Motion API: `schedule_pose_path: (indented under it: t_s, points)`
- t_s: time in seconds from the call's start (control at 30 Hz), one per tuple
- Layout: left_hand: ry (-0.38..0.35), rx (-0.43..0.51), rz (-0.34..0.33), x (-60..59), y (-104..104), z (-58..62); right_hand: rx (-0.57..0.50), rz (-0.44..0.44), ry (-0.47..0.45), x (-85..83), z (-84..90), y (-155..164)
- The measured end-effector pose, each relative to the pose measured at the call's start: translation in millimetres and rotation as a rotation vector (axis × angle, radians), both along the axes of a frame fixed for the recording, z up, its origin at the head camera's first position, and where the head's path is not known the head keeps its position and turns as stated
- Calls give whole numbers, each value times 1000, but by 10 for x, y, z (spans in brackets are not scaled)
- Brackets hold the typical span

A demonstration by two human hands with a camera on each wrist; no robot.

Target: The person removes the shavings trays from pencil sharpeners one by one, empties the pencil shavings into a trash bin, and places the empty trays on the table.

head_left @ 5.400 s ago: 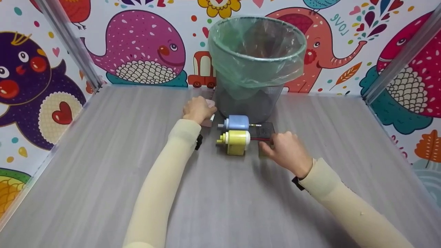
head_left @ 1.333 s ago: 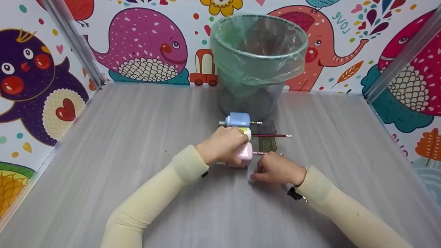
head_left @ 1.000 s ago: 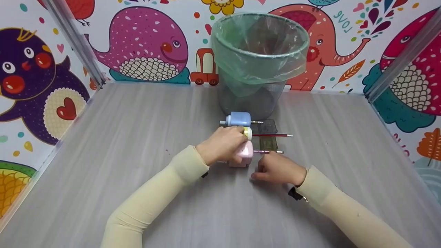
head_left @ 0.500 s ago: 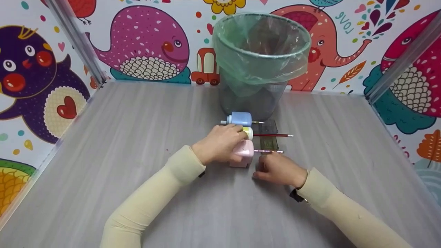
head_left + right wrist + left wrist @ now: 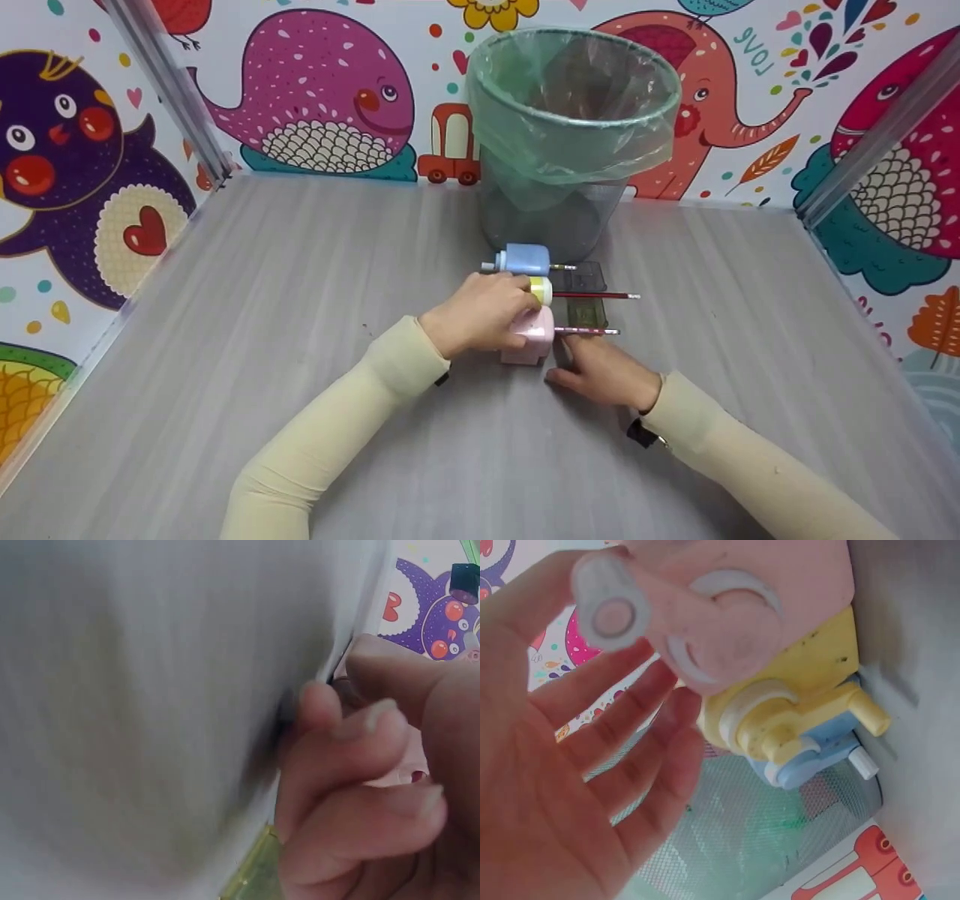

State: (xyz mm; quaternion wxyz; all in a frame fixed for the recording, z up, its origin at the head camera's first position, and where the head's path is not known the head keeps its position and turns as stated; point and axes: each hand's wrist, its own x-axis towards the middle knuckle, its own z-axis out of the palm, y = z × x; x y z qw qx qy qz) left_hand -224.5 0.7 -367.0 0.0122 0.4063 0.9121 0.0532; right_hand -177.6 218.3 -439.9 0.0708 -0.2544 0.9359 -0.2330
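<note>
My left hand [image 5: 484, 311] grips a pink crank pencil sharpener [image 5: 535, 326], thumb on its near side and fingers over its far side. A patterned pencil [image 5: 587, 331] sticks out of its front, and its crank [image 5: 727, 637] shows in the left wrist view. Beyond it stand a yellow sharpener [image 5: 541, 291] with a red pencil [image 5: 596, 295] and a blue sharpener [image 5: 526, 259] with a short pencil [image 5: 562, 267]. Low at the pink sharpener's front is my right hand [image 5: 607, 371], its fingers bent. Whether it pinches anything there is hidden.
Two see-through shavings drawers, one grey [image 5: 589, 277] and one olive [image 5: 589, 313], lie right of the sharpeners. A mesh bin [image 5: 555, 214] with a green liner [image 5: 570, 150] stands behind them. Printed panels [image 5: 322, 90] wall in the grey table [image 5: 300, 262].
The left hand has brought the pink sharpener from beside the bin to the near side of the yellow one. Lately my right fingers have moved left to the pink sharpener's front.
</note>
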Motion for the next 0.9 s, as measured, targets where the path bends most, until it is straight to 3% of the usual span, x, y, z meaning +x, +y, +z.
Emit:
schedule_pose_path:
  t_s: [0.47,0.9]
  points:
    - [-50,-20,23,-10,34,55,25,10,-104,-72,39,-10]
    - [-45,-59,13,-5,38,73,5,-20,-160,-112,-26,-77]
